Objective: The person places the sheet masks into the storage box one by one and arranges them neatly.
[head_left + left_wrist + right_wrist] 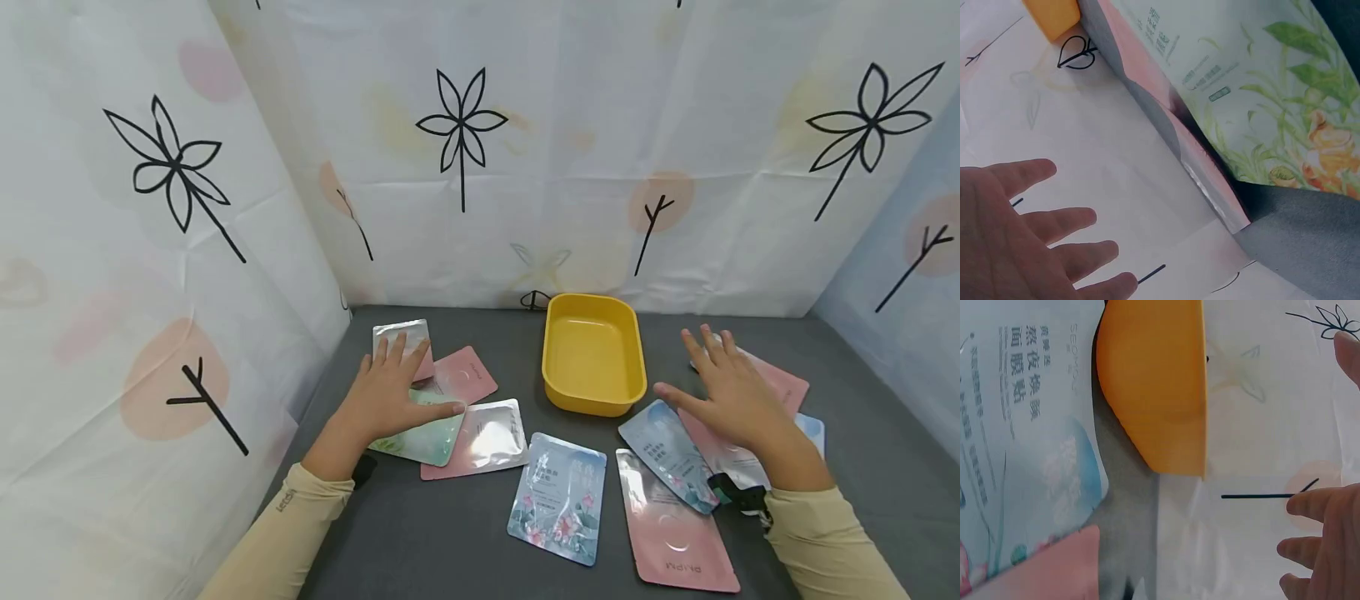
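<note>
Both hands lie flat with fingers spread, gripping nothing. The left hand (390,392) rests on the green sachet (423,437) at left-centre of the frame. The right hand (731,396) rests on a blue sachet (667,454) at right-centre. The empty yellow tub (594,354) stands between them on the grey tabletop (450,542). The glossy overlapping packets would likely slide or fan out under a flat press. I count about ten sachets, some partly hidden, and one tub.
</note>
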The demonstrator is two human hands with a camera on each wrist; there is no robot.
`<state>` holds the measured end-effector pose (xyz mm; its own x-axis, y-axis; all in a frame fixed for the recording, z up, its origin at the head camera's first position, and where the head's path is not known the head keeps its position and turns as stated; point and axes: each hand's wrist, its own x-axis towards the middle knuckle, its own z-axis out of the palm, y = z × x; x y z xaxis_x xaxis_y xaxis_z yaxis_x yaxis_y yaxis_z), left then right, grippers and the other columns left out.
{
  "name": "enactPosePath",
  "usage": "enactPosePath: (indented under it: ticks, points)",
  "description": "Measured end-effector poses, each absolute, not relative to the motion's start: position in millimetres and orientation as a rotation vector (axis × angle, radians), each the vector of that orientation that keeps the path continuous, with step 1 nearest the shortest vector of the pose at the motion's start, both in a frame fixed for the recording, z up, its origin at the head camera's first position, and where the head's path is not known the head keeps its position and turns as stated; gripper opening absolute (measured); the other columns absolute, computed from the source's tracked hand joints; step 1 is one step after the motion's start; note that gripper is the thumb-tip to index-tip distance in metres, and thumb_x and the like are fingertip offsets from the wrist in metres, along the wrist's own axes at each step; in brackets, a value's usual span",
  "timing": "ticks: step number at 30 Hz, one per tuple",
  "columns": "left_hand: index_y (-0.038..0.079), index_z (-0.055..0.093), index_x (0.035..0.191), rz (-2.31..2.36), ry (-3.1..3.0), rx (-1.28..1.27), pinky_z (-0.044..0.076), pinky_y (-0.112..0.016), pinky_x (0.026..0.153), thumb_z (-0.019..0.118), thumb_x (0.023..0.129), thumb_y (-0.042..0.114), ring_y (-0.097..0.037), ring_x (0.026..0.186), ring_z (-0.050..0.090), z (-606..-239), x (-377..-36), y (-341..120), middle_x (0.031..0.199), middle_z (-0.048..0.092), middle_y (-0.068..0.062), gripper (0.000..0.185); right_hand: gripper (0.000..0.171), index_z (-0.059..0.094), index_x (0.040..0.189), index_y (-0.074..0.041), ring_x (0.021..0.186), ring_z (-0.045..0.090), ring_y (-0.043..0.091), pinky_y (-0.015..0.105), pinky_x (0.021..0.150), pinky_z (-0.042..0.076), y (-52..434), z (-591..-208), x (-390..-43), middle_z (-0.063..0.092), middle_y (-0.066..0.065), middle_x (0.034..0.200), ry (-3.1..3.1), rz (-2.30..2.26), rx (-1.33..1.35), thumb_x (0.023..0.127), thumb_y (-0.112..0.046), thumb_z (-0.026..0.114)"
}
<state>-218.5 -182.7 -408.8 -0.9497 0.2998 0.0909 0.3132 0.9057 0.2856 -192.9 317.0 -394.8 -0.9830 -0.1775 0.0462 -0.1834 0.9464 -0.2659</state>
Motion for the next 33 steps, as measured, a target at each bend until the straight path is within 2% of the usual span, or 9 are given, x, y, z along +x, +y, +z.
enactPosePath:
  ticks: [5, 10, 12, 15, 19, 27, 31, 33]
  points:
    - [0.015, 0.032, 0.168, -0.512, -2.973, -0.501, 0.017, -0.074, 0.127, 0.061, 0.081, 0.09, -0.05, 0.163, 0.016, -416.3, -217.2, -179.4, 0.176, 0.023, -0.021, 0.119, 0.106, 0.006, 0.172, -0.009, 0.162, -0.007, 0.054, 0.081, 0.122, 0.009, 306.7, -395.4, -199.9, 0.001, 0.028, 0.176, -3.063, 0.472, 0.299, 0.1, -0.072, 0.053]
    - [0.016, 0.035, 0.167, -0.688, -2.919, -0.53, 0.039, -0.066, 0.121, 0.065, 0.089, 0.079, -0.039, 0.159, 0.035, -422.8, -205.5, -162.7, 0.174, 0.031, -0.015, 0.104, 0.106, 0.009, 0.171, -0.007, 0.162, -0.003, 0.054, 0.081, 0.121, 0.012, 297.8, -400.6, -207.1, 0.005, 0.028, 0.176, -3.052, 0.479, 0.329, 0.1, -0.072, 0.054]
    - [0.019, 0.037, 0.167, -0.799, -2.911, -0.537, 0.043, -0.065, 0.117, 0.068, 0.091, 0.074, -0.037, 0.157, 0.039, -423.6, -197.7, -152.9, 0.174, 0.031, -0.011, 0.099, 0.107, 0.01, 0.171, -0.006, 0.162, 0.0, 0.055, 0.082, 0.121, 0.014, 294.2, -403.6, -208.9, 0.006, 0.029, 0.176, -3.055, 0.481, 0.34, 0.1, -0.071, 0.055]
    - [0.021, 0.042, 0.165, -0.946, -2.898, -0.56, 0.043, -0.063, 0.119, 0.072, 0.091, 0.068, -0.033, 0.157, 0.04, -423.3, -186.7, -138.0, 0.173, 0.035, -0.006, 0.092, 0.108, 0.011, 0.171, -0.005, 0.161, 0.003, 0.056, 0.083, 0.119, 0.015, 287.4, -408.0, -211.6, 0.007, 0.029, 0.176, -3.067, 0.481, 0.344, 0.099, -0.073, 0.054]
    - [0.018, 0.046, 0.162, -1.034, -2.912, -0.576, 0.041, -0.061, 0.121, 0.075, 0.091, 0.063, -0.03, 0.156, 0.042, -426.9, -176.3, -122.5, 0.17, 0.04, -0.007, 0.088, 0.11, 0.01, 0.17, -0.004, 0.161, 0.004, 0.056, 0.083, 0.119, 0.016, 276.7, -412.9, -215.6, 0.007, 0.028, 0.176, -3.085, 0.511, 0.334, 0.098, -0.075, 0.052]
    - [0.017, 0.054, 0.156, -1.072, -2.901, -0.652, 0.047, -0.054, 0.119, 0.08, 0.091, 0.053, -0.027, 0.145, 0.054, -437.5, -167.0, -104.8, 0.158, 0.054, -0.005, 0.079, 0.12, 0.009, 0.169, 0.0, 0.162, 0.003, 0.055, 0.079, 0.122, 0.017, 262.5, -419.8, -225.5, 0.003, 0.027, 0.177, -3.108, 0.551, 0.342, 0.093, -0.081, 0.054]
    - [0.014, 0.057, 0.152, -1.098, -2.904, -0.686, 0.054, -0.048, 0.104, 0.08, 0.091, 0.051, -0.028, 0.129, 0.062, -440.4, -164.2, -96.9, 0.15, 0.059, -0.005, 0.075, 0.124, 0.008, 0.169, 0.002, 0.162, 0.002, 0.055, 0.077, 0.124, 0.017, 256.6, -421.1, -230.6, 0.002, 0.028, 0.176, -3.123, 0.551, 0.354, 0.091, -0.083, 0.056]
    - [0.012, 0.059, 0.15, -1.081, -2.927, -0.697, 0.055, -0.047, 0.101, 0.079, 0.091, 0.054, -0.027, 0.126, 0.063, -442.2, -163.4, -92.6, 0.148, 0.06, -0.005, 0.075, 0.125, 0.009, 0.168, 0.004, 0.162, 0.001, 0.054, 0.074, 0.125, 0.017, 253.1, -421.3, -233.3, 0.002, 0.029, 0.176, -3.124, 0.558, 0.365, 0.091, -0.083, 0.055]
